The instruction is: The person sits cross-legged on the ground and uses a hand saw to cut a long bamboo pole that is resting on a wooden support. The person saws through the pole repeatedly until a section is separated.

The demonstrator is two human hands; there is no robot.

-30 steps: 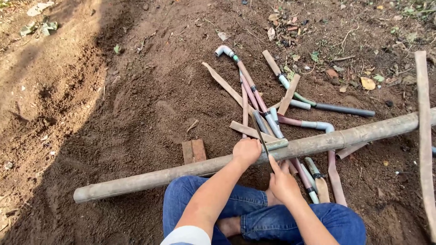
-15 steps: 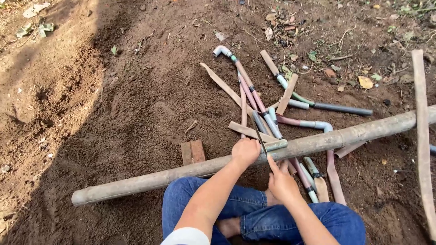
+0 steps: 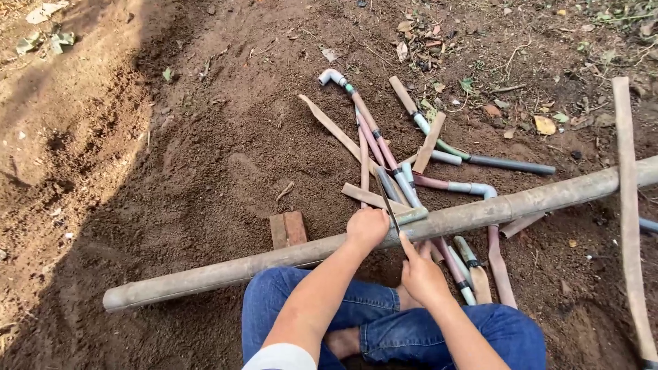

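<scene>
Nearest: blue-jeaned knees, cut off by the bottom edge, a bare foot tucked between them. White sleeve cuff on the left arm, partly out of view.

Right hand closed round the handle end of a thin blade, index finger stretched along it; handle itself hidden in the fist. Blade type hard to make out: narrow, dark, slanting up and away across the pole. Left hand clamped over the top of the long pole, fingers wrapped down the far side, right next to the blade.

Long pole: one, grey-brown, dusty, round, lying across the soil just in front of the knees from lower left to upper right. Left end open and visible, right end cut off by the frame edge. Resting near its middle against a small reddish wooden block.

Second pole at far right, one, near-vertical, crossing over the long one, bottom end out of frame.

Beyond the hands: a loose heap of short offcuts on the dirt, pinkish, grey and greenish tubes plus flat tan strips, overlapping. Roughly a dozen pieces, exact count not possible because of the overlap. One white elbow fitting at the far end of the heap. One dark grey tube sticking out to the right.

Farthest: dry leaves scattered on bare brown soil, top right.
</scene>
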